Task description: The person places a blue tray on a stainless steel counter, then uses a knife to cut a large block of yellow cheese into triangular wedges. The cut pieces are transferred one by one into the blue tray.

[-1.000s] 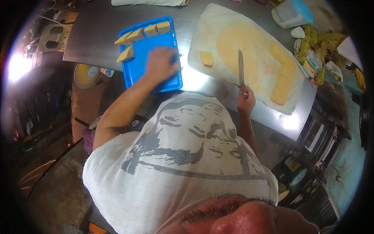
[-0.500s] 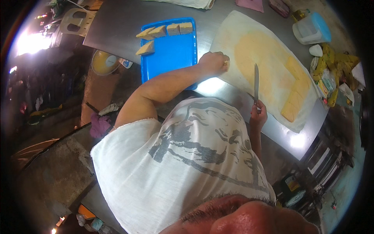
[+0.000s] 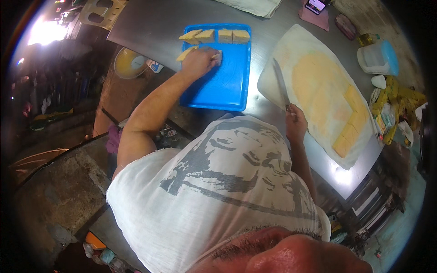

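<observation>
My left hand (image 3: 198,63) is over the blue tray (image 3: 215,93), its fingers closed on a pale cut piece of dough (image 3: 218,57), mostly hidden by the hand. Along the tray's far edge stand several yellowish dough pieces (image 3: 234,36), and another piece (image 3: 184,53) lies beside my left hand at the tray's left rim. My right hand (image 3: 296,122) grips a long knife (image 3: 281,84) by its handle, blade pointing away from me. To its right, an L-shaped strip of scored dough (image 3: 349,135) lies on a floured white cloth (image 3: 276,78).
A clear tub with a light blue lid (image 3: 388,59) stands at the far right, near a bottle of yellow liquid (image 3: 367,39) and crumpled yellow bags (image 3: 395,101). At the far edge, a phone (image 3: 316,5) rests on a pink cloth. A yellow bowl (image 3: 129,63) is left of the metal table.
My left hand has moved left from the cloth's edge to over the tray, carrying the dough piece. The knife in my right hand has tilted leftward. The whole view has shifted somewhat.
</observation>
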`<action>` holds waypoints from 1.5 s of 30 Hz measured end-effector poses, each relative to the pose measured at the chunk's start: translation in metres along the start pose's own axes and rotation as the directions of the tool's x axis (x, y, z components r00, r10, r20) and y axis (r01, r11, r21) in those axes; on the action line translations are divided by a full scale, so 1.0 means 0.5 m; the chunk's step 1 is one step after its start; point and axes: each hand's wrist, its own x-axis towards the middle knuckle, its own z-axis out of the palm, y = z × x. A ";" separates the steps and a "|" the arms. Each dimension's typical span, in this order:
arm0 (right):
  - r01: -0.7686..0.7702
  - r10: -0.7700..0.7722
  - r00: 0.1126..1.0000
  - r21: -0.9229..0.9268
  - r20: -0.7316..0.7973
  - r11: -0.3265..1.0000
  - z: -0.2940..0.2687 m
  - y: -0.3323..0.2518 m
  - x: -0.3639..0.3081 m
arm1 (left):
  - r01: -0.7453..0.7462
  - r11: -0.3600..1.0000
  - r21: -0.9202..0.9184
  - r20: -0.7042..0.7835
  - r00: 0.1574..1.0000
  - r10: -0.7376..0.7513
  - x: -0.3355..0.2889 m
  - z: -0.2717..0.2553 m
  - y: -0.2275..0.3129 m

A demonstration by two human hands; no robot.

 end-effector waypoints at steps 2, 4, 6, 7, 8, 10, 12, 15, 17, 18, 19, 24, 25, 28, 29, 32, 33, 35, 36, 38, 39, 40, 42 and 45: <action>0.019 -0.017 0.997 -0.032 0.079 0.999 0.038 -0.046 0.015 | 0.006 0.993 0.121 -0.001 1.000 -0.006 -0.005 -0.004 -0.039; 0.001 0.011 0.987 -0.077 0.160 0.997 0.072 -0.102 0.028 | 0.048 0.971 0.234 -0.031 0.999 -0.042 -0.012 0.013 -0.071; 0.068 -0.053 0.975 -0.062 0.218 0.996 0.117 -0.111 0.042 | 0.085 0.968 0.238 -0.071 0.995 -0.070 -0.018 0.024 -0.091; 0.098 -0.082 0.966 -0.053 0.244 0.994 0.138 -0.119 0.048 | 0.101 0.966 0.239 -0.090 0.993 -0.082 -0.020 0.023 -0.091; 0.082 -0.063 0.957 -0.054 0.285 0.995 0.158 -0.128 0.053 | 0.105 0.971 0.216 -0.102 0.991 -0.085 -0.025 0.022 -0.091; 0.052 -0.028 0.931 -0.057 0.363 0.997 0.196 -0.148 0.066 | 0.112 0.979 0.170 -0.130 0.987 -0.091 -0.036 0.016 -0.085; 0.154 -0.092 0.927 -0.144 0.365 0.977 0.238 -0.145 0.086 | 0.120 0.985 0.127 -0.212 0.973 -0.092 -0.051 0.015 -0.082; 0.213 -0.142 0.927 -0.177 0.348 0.961 0.283 -0.154 0.097 | 0.217 0.974 0.066 -0.299 0.936 -0.188 -0.080 0.006 -0.092; 0.188 -0.126 0.933 -0.160 0.336 0.969 0.304 -0.168 0.095 | 0.309 0.950 0.043 -0.318 0.906 -0.280 -0.103 0.000 -0.110; 0.159 -0.103 0.937 -0.145 0.333 0.977 0.313 -0.176 0.093 | 0.355 0.934 0.044 -0.317 0.891 -0.324 -0.118 0.000 -0.125; 0.129 -0.080 0.940 -0.131 0.332 0.983 0.321 -0.183 0.090 | 0.401 0.915 0.044 -0.316 0.875 -0.368 -0.130 0.002 -0.139; 0.164 -0.097 0.912 -0.137 0.398 0.977 0.362 -0.218 0.080 | 0.320 0.912 -0.257 -0.229 0.896 -0.379 -0.140 0.062 -0.210; 0.173 -0.104 0.908 -0.138 0.407 0.975 0.365 -0.229 0.079 | 0.242 0.939 -0.244 -0.276 0.911 -0.307 -0.132 0.068 -0.216; 0.134 -0.076 0.906 -0.111 0.417 0.985 0.372 -0.240 0.077 | 0.159 0.934 -0.320 -0.316 0.911 -0.264 -0.102 0.080 -0.229; 0.164 -0.102 0.899 -0.114 0.425 0.980 0.371 -0.234 0.078 | 0.153 0.937 -0.314 -0.313 0.915 -0.254 -0.088 0.084 -0.229; 0.190 -0.154 0.893 -0.044 0.423 0.981 0.395 -0.201 0.083 | 0.109 0.932 -0.347 -0.307 0.925 -0.223 -0.091 0.089 -0.245; 0.224 -0.184 0.900 -0.057 0.395 0.973 0.393 -0.206 0.082 | 0.114 0.942 -0.316 -0.287 0.935 -0.210 -0.099 0.089 -0.245; 0.223 -0.180 0.913 -0.080 0.365 0.971 0.365 -0.212 0.074 | 0.100 0.970 -0.221 -0.262 0.952 -0.158 -0.112 0.076 -0.234; 0.186 -0.143 0.921 -0.087 0.361 0.979 0.348 -0.221 0.071 | 0.095 0.974 -0.208 -0.272 0.950 -0.151 -0.115 0.067 -0.218; 0.180 -0.140 0.938 -0.103 0.317 0.978 0.323 -0.215 0.071 | 0.100 0.979 -0.176 -0.298 0.943 -0.150 -0.120 0.045 -0.188; 0.207 -0.168 0.947 -0.120 0.273 0.971 0.308 -0.198 0.066 | 0.078 0.986 -0.147 -0.343 0.931 -0.125 -0.124 0.038 -0.183; 0.236 -0.200 0.951 -0.136 0.236 0.962 0.291 -0.179 0.061 | 0.065 0.991 -0.116 -0.390 0.915 -0.106 -0.131 0.034 -0.179; 0.222 -0.201 0.968 -0.138 0.151 0.965 0.244 -0.138 0.042 | -0.002 0.997 -0.082 -0.482 0.875 -0.038 -0.115 0.024 -0.156; 0.165 -0.168 0.986 -0.120 -0.015 0.979 0.151 -0.100 0.000 | -0.138 0.989 -0.051 -0.615 0.785 0.077 -0.062 -0.014 -0.076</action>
